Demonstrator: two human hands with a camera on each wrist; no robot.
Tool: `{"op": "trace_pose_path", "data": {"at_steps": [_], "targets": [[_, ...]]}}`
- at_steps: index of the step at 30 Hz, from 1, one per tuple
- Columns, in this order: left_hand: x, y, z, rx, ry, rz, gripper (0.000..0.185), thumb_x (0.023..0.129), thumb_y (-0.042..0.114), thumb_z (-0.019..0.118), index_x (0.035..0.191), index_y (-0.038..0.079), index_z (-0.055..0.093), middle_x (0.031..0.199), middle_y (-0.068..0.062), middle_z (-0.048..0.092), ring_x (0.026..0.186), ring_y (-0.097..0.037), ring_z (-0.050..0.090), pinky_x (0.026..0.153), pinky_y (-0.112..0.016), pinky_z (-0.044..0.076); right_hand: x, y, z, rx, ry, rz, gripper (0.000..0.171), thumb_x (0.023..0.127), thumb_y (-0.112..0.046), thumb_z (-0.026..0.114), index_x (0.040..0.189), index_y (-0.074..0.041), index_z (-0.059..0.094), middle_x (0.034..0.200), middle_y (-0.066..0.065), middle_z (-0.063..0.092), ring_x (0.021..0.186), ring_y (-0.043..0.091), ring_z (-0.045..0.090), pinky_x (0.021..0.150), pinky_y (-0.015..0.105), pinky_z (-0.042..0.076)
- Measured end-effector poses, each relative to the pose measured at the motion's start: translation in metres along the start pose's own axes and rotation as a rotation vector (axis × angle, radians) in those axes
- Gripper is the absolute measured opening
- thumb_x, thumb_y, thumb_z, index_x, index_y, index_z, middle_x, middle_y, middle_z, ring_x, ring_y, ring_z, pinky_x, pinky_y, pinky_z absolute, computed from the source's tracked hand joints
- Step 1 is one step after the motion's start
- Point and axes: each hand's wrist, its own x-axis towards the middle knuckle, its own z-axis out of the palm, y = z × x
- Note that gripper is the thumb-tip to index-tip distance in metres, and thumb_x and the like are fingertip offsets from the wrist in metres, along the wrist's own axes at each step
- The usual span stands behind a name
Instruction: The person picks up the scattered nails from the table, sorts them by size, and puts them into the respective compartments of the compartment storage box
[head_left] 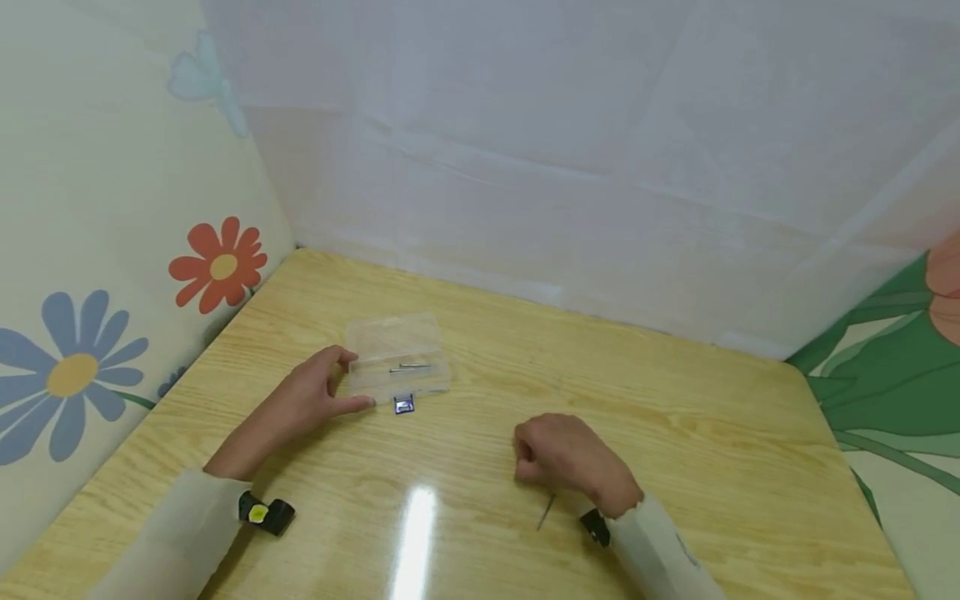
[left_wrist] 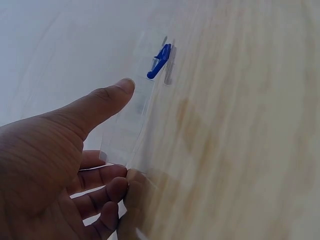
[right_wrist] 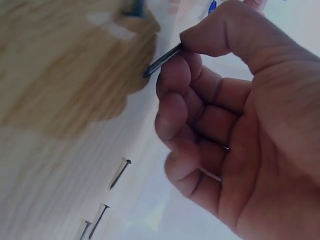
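Note:
A small clear plastic box (head_left: 397, 360) lies open on the wooden table (head_left: 675, 417), with two thin nails (head_left: 409, 367) inside and a blue clasp (head_left: 403, 405) at its front edge. My left hand (head_left: 348, 379) holds the box's left end between thumb and fingers. In the left wrist view the left hand (left_wrist: 127, 132) spans the clear box (left_wrist: 131, 125), with the blue clasp (left_wrist: 160, 61) beyond the thumb (left_wrist: 107, 102). My right hand (head_left: 525, 458) is curled above the table's middle. In the right wrist view the right hand (right_wrist: 180, 50) pinches a dark nail (right_wrist: 162, 60) between thumb and forefinger.
A loose nail (head_left: 546, 510) lies on the table beside my right wrist. The right wrist view shows three loose nails (right_wrist: 120, 172) on the table below the hand. Flower-patterned panels (head_left: 90, 250) wall in the left and right sides, and a white sheet (head_left: 562, 167) stands behind.

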Motion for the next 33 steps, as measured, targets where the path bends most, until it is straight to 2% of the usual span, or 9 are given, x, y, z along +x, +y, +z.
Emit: {"op": "trace_pose_path", "data": {"at_steps": [12, 18, 26, 33], "targets": [[-0.001, 0.003, 0.000, 0.000, 0.001, 0.004, 0.078, 0.083, 0.036, 0.088, 0.135, -0.007, 0.050, 0.095, -0.011, 0.053, 0.077, -0.024, 0.048, 0.065, -0.038, 0.040, 0.017, 0.002, -0.009, 0.072, -0.012, -0.068, 0.023, 0.080, -0.004, 0.071, 0.076, -0.024, 0.060, 0.071, -0.015, 0.053, 0.065, 0.003, 0.048, 0.062, 0.025, 0.044], [-0.001, 0.002, 0.000, -0.001, 0.001, 0.002, 0.077, 0.083, 0.036, 0.088, 0.135, -0.007, 0.051, 0.092, -0.010, 0.052, 0.077, -0.023, 0.047, 0.065, -0.037, 0.040, 0.028, 0.000, -0.009, 0.102, 0.041, -0.125, 0.019, 0.079, -0.001, 0.070, 0.084, -0.019, 0.069, 0.077, -0.013, 0.059, 0.069, 0.004, 0.053, 0.067, 0.024, 0.048], [-0.002, 0.002, 0.000, -0.008, 0.003, -0.003, 0.078, 0.083, 0.037, 0.088, 0.135, -0.007, 0.050, 0.090, -0.009, 0.051, 0.076, -0.023, 0.047, 0.064, -0.037, 0.039, 0.048, -0.003, -0.013, 0.091, 0.124, -0.174, 0.018, 0.089, -0.001, 0.066, 0.099, -0.013, 0.076, 0.094, -0.008, 0.070, 0.081, 0.003, 0.061, 0.075, 0.023, 0.051], [-0.002, 0.002, 0.001, -0.015, 0.003, -0.018, 0.079, 0.082, 0.040, 0.088, 0.136, -0.005, 0.050, 0.093, -0.010, 0.052, 0.077, -0.024, 0.047, 0.064, -0.037, 0.039, 0.069, -0.010, -0.021, 0.065, 0.154, -0.181, 0.018, 0.091, -0.001, 0.065, 0.102, -0.011, 0.076, 0.097, -0.006, 0.070, 0.087, 0.008, 0.063, 0.078, 0.024, 0.051]]}}
